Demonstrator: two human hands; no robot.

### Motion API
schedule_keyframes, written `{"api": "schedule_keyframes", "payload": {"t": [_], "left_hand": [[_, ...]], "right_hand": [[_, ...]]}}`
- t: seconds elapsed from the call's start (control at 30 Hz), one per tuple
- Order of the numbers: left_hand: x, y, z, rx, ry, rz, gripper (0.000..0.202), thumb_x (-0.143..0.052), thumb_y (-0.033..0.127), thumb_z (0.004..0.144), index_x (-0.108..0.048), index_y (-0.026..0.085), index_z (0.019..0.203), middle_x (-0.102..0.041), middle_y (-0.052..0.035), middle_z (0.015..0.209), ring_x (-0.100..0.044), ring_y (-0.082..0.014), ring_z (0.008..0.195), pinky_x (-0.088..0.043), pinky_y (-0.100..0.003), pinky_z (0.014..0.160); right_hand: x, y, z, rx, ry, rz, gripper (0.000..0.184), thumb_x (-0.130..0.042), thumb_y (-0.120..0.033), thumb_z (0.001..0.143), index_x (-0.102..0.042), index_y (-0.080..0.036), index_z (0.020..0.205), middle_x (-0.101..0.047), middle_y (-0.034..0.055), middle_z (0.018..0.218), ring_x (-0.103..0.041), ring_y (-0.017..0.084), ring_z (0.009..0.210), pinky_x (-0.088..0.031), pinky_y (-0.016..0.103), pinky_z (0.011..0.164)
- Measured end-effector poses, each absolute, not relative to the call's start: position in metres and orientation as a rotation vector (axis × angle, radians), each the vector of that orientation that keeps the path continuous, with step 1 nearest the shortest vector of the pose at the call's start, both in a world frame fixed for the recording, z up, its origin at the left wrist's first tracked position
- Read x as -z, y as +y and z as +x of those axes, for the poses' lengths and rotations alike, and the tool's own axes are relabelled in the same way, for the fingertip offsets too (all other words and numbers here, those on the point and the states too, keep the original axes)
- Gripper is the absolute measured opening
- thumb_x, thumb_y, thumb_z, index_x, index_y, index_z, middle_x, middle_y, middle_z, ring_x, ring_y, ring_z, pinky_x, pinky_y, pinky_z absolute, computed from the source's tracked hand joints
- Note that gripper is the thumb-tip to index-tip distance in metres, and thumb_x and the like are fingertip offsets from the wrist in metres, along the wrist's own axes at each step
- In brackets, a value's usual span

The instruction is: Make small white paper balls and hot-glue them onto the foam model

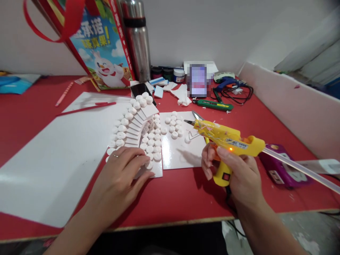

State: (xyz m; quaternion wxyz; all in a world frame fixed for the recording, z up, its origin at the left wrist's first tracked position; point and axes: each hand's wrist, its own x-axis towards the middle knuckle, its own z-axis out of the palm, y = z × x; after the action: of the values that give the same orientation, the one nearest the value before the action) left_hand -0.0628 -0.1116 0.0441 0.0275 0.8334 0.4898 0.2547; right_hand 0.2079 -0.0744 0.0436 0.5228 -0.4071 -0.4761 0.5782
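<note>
My right hand (239, 170) is wrapped round the handle of a yellow hot glue gun (225, 136). Its orange light is lit, its nozzle points left, and a clear glue stick (300, 170) sticks out of the back. My left hand (124, 173) has thumb and fingers closed about a small white disc (149, 165), low over a white board (158, 170). Rows of similar discs cover that board. Behind my left hand stands a curved white stepped piece (132, 129) edged with discs. More loose discs (172, 123) lie on a second white board (183, 156).
A large white sheet (47, 170) covers the left of the red table (180, 198). Further back are a gift bag (106, 53), a steel flask (139, 46), paint jars (179, 75), a phone (198, 81) and a green cutter (214, 105). A purple case (285, 166) sits at right.
</note>
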Motion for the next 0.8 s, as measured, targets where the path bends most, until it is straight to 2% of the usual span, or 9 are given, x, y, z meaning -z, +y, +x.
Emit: {"api": "schedule_keyframes", "payload": {"t": [0.1, 0.2, 0.33, 0.47, 0.8], "left_hand": [[-0.0442, -0.1152, -0.0689, -0.811, 1.514, 2.46, 0.019, -0.066, 0.017, 0.095, -0.064, 0.018, 0.114, -0.06, -0.0095, 0.117, -0.058, -0.0233, 0.109, -0.047, -0.04, 0.098], [-0.0458, -0.1168, -0.0709, -0.808, 1.481, 2.45, 0.019, -0.064, 0.013, 0.095, -0.067, 0.019, 0.113, -0.059, -0.0086, 0.115, -0.057, -0.0218, 0.107, -0.047, -0.038, 0.094], [-0.047, -0.1149, -0.0677, -0.809, 1.443, 2.536, 0.016, -0.062, 0.009, 0.095, -0.069, 0.016, 0.107, -0.062, -0.0089, 0.107, -0.057, -0.0217, 0.097, -0.045, -0.041, 0.09], [-0.0448, -0.1127, -0.0659, -0.795, 1.431, 2.613, 0.014, -0.062, 0.007, 0.094, -0.07, 0.014, 0.103, -0.066, -0.0102, 0.103, -0.058, -0.0241, 0.095, -0.045, -0.044, 0.088], [-0.0381, -0.1123, -0.0661, -0.815, 1.414, 2.741, 0.013, -0.061, 0.003, 0.093, -0.066, 0.014, 0.099, -0.069, -0.0089, 0.099, -0.057, -0.0236, 0.091, -0.045, -0.043, 0.082]], "right_hand": [[-0.0432, -0.075, 0.2085, -1.394, -1.131, -0.976, 0.028, -0.064, -0.033, 0.095, -0.067, -0.016, 0.074, -0.061, 0.0025, 0.067, -0.06, 0.014, 0.049, -0.044, 0.029, 0.049], [-0.0418, -0.0744, 0.2087, -1.385, -1.124, -0.975, 0.026, -0.065, -0.033, 0.094, -0.067, -0.016, 0.074, -0.061, 0.0023, 0.068, -0.06, 0.014, 0.048, -0.044, 0.028, 0.049], [-0.0416, -0.0734, 0.2078, -1.376, -1.121, -0.989, 0.028, -0.066, -0.034, 0.093, -0.067, -0.016, 0.072, -0.061, 0.0022, 0.067, -0.06, 0.014, 0.048, -0.044, 0.028, 0.049], [-0.0425, -0.0737, 0.2073, -1.37, -1.126, -0.987, 0.028, -0.066, -0.035, 0.093, -0.067, -0.017, 0.072, -0.061, 0.0021, 0.066, -0.059, 0.014, 0.048, -0.044, 0.028, 0.048], [-0.0413, -0.0745, 0.2084, -1.364, -1.147, -0.981, 0.028, -0.064, -0.035, 0.094, -0.067, -0.018, 0.073, -0.062, 0.0012, 0.066, -0.06, 0.014, 0.049, -0.043, 0.029, 0.05]]}}
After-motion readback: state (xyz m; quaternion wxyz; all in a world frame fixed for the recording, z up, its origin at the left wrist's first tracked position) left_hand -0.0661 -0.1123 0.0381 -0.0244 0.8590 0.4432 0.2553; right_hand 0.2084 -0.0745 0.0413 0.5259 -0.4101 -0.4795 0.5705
